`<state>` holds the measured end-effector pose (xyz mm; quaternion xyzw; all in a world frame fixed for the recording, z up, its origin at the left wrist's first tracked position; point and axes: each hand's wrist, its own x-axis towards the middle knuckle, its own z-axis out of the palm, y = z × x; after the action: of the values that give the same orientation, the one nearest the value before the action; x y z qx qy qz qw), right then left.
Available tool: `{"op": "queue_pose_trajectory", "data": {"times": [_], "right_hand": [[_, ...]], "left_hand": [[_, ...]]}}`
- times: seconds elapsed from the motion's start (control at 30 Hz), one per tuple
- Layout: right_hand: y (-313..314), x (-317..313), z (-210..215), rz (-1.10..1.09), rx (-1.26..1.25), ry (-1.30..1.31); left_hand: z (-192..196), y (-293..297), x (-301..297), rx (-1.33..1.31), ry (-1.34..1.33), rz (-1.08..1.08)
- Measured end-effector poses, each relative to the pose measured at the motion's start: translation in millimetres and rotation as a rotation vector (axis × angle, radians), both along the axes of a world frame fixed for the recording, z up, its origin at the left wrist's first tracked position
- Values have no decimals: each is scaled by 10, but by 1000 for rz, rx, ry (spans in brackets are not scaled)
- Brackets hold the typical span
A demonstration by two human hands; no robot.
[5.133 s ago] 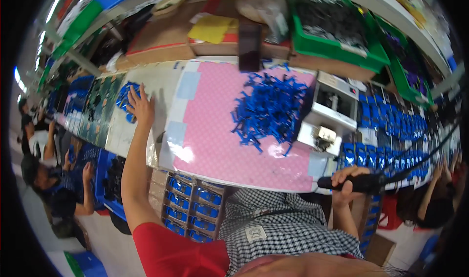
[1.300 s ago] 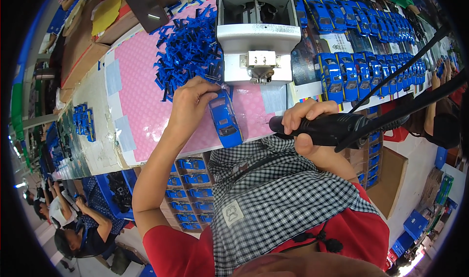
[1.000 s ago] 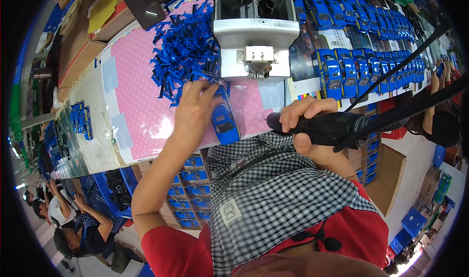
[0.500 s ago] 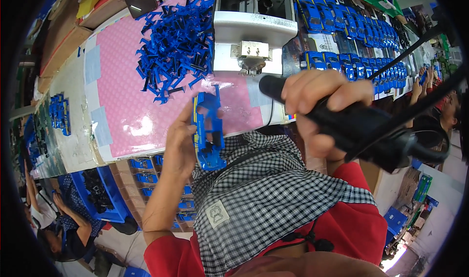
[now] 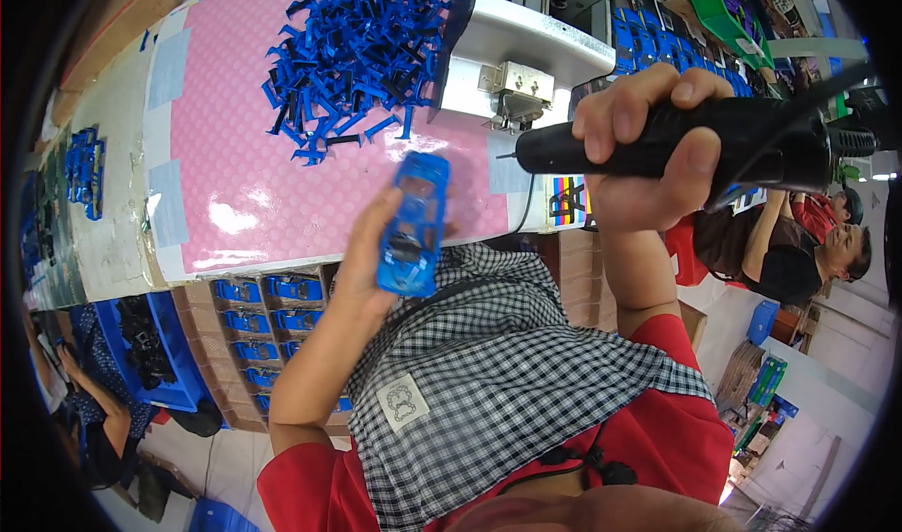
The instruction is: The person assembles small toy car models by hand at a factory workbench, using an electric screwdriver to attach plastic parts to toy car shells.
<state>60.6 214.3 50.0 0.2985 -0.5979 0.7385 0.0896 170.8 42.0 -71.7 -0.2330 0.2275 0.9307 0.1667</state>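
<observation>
While holding a blue toy car in the left hand, grip a black power screwdriver in the right hand. Clasp the car from its left side, over the near edge of a pink mat and partly in front of a checked apron. Cannot make out the car's finer parts — too blurred. Wrap the right fingers and thumb round the screwdriver, thin tip aimed left, apart from the car. See a heap of small blue parts on the far side of the mat, with a silver machine just to its right. Find rows of toy cars farther right, partly hidden by the right hand, and a green tray beyond. Spot a cluster of blue pieces on the table at far left. Notice, below the near edge at left, a divided box holding blue items — and, farther left, a blue bin of black parts.
</observation>
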Motion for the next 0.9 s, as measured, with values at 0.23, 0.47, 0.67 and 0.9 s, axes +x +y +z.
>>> {"op": "queue_pose_trajectory", "data": {"times": [0.23,0.47,0.67,0.9], "right_hand": [[38,342,-10,145,-65,-141],[207,-143,75,97,142,321],[65,-285,-53,-78,-3,80],[-27,-76,-128,-16,35,-124]], "left_hand": [[149,169,88,14,-16,-87],[84,164,33,-3,81,-115],[177,256,60,170,4,-49],[-24,238,-5,130,92,-99]]}}
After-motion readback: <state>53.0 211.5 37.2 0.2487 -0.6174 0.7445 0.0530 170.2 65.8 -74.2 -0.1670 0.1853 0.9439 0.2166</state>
